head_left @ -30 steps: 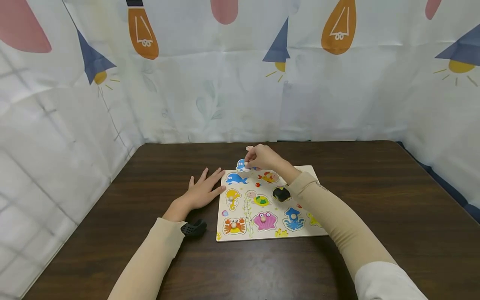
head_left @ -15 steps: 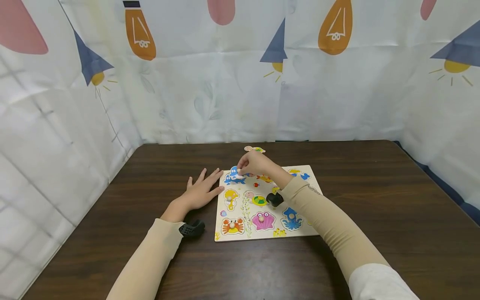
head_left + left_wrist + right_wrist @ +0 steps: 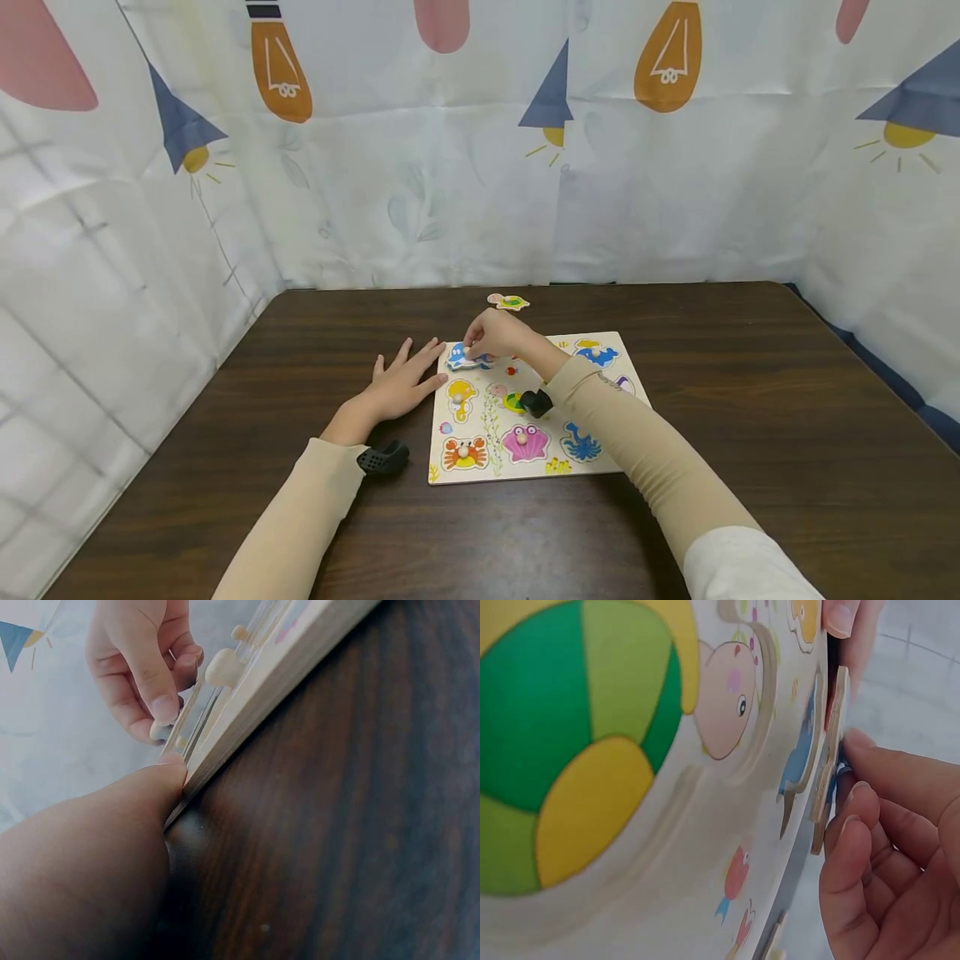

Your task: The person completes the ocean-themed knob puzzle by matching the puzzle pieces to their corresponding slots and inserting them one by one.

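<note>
My right hand pinches the blue dolphin puzzle piece by its knob, over the matching hollow at the board's far left corner. In the right wrist view the piece stands tilted, a little off the blue hollow. Flat on the table, with fingers spread, my left hand touches the left edge of the wooden puzzle board. Its thumb meets that edge in the left wrist view. Knobbed seahorse, crab and pink shell pieces sit in the board.
A turtle piece lies on the dark table beyond the board. An octopus piece and a blue whale piece sit farther right. My right forearm hides part of the board. A printed curtain hangs behind the table.
My right hand has moved the dolphin piece from beyond the board's far edge, left and nearer, down onto its hollow. The turtle piece has come into full view. The left hand stays put.
</note>
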